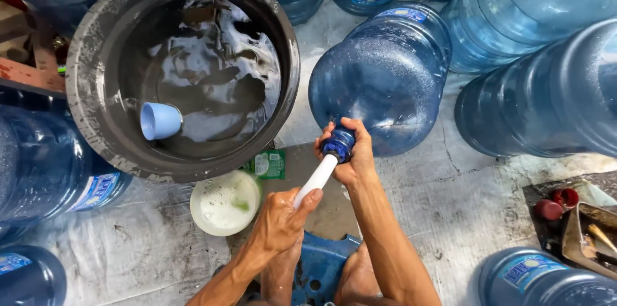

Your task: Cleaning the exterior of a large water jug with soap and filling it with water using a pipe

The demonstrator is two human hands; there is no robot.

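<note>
here, in the head view, the person sits low on a blue plastic stool [321,266] over a wet concrete floor [450,209], with a large blue water jug [385,74] lying on its side in front of them, its neck pointing back toward the body. the right hand [355,152] is closed around the jug's neck, fingers wrapped round it and steadying it. the left hand [279,219] is closed in a grip on a white brush handle [316,180], whose far end goes into the jug's mouth; the working end is hidden inside, so what it looks like cannot be told. droplets cling to the inside of the jug's wall, which suggests the scrubbing of this jug is under way rather than finished.

just beside the left hand sits a white bowl of soapy liquid [225,203], with a small green sachet [270,164] next to it. behind these stands a big dark tub of water [90,42], a light blue cup [159,121] floating on its side in it. many more blue jugs [546,94] crowd all around; whether they are washed or waiting cannot be told. red caps [556,204] lie at the right near a metal tray [578,232].
</note>
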